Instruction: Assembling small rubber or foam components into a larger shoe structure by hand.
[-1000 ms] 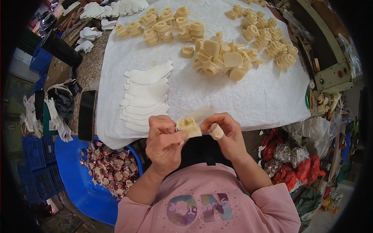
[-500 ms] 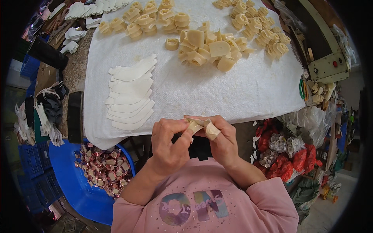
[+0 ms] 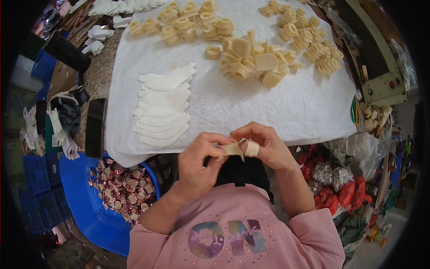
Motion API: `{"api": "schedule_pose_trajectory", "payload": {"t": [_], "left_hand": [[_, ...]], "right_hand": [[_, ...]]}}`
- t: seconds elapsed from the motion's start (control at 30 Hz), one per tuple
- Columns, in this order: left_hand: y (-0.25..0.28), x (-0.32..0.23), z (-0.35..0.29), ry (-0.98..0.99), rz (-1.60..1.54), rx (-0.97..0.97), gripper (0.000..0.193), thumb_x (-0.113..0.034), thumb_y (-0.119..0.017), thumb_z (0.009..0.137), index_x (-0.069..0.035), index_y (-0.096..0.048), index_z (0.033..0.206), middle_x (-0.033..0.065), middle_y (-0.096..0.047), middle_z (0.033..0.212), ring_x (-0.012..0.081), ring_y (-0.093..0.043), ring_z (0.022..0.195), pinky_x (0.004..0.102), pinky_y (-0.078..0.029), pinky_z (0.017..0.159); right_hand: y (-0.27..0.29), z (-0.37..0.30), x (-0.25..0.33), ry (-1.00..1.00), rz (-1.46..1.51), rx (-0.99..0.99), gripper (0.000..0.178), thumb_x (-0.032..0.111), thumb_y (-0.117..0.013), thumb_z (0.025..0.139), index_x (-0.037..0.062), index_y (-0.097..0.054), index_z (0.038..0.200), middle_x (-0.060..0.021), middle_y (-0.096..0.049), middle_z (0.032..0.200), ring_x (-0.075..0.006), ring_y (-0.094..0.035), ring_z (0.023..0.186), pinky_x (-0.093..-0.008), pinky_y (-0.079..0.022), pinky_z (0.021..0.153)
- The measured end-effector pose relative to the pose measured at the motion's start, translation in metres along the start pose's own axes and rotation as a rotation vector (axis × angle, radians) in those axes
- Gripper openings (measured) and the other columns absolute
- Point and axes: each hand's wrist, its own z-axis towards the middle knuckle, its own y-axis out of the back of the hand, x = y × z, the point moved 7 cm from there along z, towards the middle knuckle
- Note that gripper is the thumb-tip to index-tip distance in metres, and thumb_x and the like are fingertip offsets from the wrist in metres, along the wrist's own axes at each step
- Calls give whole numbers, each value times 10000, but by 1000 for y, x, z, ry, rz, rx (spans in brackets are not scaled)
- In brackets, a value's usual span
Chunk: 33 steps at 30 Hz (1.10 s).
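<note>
In front of my chest, just off the table's near edge, my left hand (image 3: 200,156) pinches a small cream curved piece (image 3: 232,149) between thumb and fingertips. At the other end of it, my right hand (image 3: 267,147) is curled with thumb and index finger closing on its edge. A pale band (image 3: 251,148) surrounds the right thumb area; whether it is a finger wrap cannot be told. Beyond my left hand, overlapping white curved cut-outs (image 3: 163,110) lie in a column. Farther off sits a heap of cream moulded pieces (image 3: 257,62), shaped like shoe heels.
White woven cloth (image 3: 224,101) covers the table. More cream pieces (image 3: 179,24) stand in clusters at the back. A dark phone (image 3: 95,127) lies at the left edge. Below it, a blue tub (image 3: 83,201) holds many small reddish pieces. Red plastic bags (image 3: 347,193) sit at the lower right.
The view has shifted, so the table appears farther right and slightly lower. My right hand has lifted and opened up somewhat around the cream piece, while my left keeps its pinch.
</note>
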Motion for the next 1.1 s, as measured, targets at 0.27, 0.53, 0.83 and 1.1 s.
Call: {"api": "schedule_pose_trajectory", "payload": {"t": [0.27, 0.53, 0.83, 1.1], "left_hand": [[-7, -16, 0, -188, 99, 117, 211, 182, -575, 681, 9, -495, 774, 142, -554, 884, 243, -576, 766, 285, -482, 629], [-1, -1, 2, -37, -64, -20, 124, 40, -645, 807, 2, -553, 881, 142, -605, 975, 182, -602, 855, 281, -496, 732], [-6, 19, -3, 245, -311, -140, 113, 21, -626, 836, 54, -562, 923, 144, -610, 1001, 153, -590, 904, 270, -494, 791], [-1, 17, 0, 260, -237, -120, 127, -42, -654, 836, 28, -581, 913, 144, -614, 988, 186, -603, 887, 289, -497, 765]], "right_hand": [[-10, 8, -2, 47, 1, 145, 373, 52, -696, 777, -22, -552, 1113, -87, -635, 894, -115, -597, 768, -234, -493, 627], [-4, 10, 5, 251, -147, -79, 330, 92, -557, 882, 21, -518, 1202, -76, -650, 918, -133, -594, 823, -263, -467, 749], [-18, 2, 19, 551, -370, -83, 139, 149, -547, 893, 36, -556, 973, -88, -498, 982, -208, -452, 936, -313, -378, 844], [-24, 4, 32, 615, -468, -169, 54, 83, -556, 852, 45, -539, 886, -76, -518, 909, -214, -456, 882, -321, -394, 771]]}}
